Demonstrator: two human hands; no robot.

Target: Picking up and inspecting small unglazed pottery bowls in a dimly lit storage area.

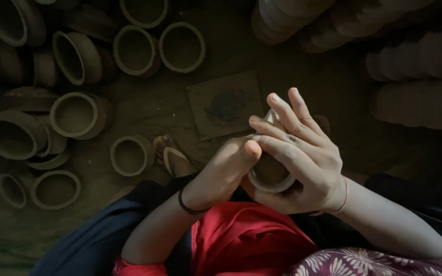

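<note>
Gripping a small clay cup [270,176] with both hands, I note right hand [303,158] fingers wrapped over it, left hand [221,176] closed against its side.

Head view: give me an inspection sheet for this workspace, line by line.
Surface: dim earthen floor, seen from above.
Job's things: one small clay pot held above the person's lap, its pale rim facing the camera.
Clutter: many loose clay pots on the floor at left, some upright, some tipped; a flat square board with a dark smudge lies ahead.
Hands: left hand presses against the pot's side, with a dark band on the wrist; right hand wraps over the pot, with a thin red thread on the wrist.
Cables: nothing seen.
Surroundings: stacked pots in rows at upper right; a foot in a sandal near the knees.
</note>
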